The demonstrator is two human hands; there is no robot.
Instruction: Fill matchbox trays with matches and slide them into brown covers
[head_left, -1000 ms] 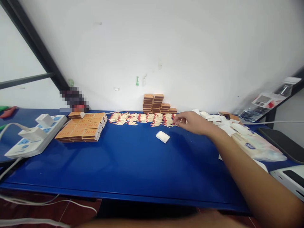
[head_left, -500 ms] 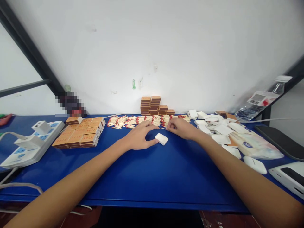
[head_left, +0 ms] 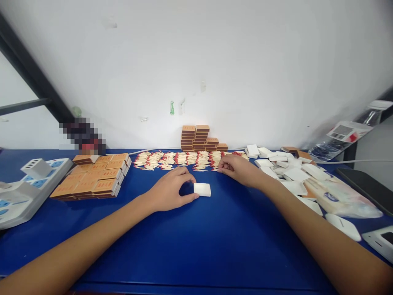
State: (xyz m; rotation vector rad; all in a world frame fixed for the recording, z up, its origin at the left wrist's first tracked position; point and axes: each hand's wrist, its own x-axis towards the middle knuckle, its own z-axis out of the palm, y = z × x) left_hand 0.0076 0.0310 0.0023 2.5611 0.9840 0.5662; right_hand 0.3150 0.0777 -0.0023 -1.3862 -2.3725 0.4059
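A small white matchbox tray (head_left: pixel 202 189) lies on the blue table (head_left: pixel 184 246). My left hand (head_left: pixel 170 190) curls round its left end, thumb and fingers touching it. My right hand (head_left: pixel 238 169) rests at the right end of a long row of red-tipped matches (head_left: pixel 184 159), its fingers pinched together on matches there. Behind the row stands a stepped stack of orange matchboxes (head_left: pixel 201 138) against the wall.
A flat block of orange matchboxes (head_left: pixel 92 178) lies at the left, beside a white power strip (head_left: pixel 21 192). A heap of white inner trays (head_left: pixel 285 168) sits at the right, with a tissue pack (head_left: pixel 344 198), a dark phone (head_left: pixel 368 186) and a plastic bottle (head_left: pixel 340 137).
My left arm came into view and its hand took the white tray, drawing it slightly nearer and left. My right hand shifted a little left along the row of matches.
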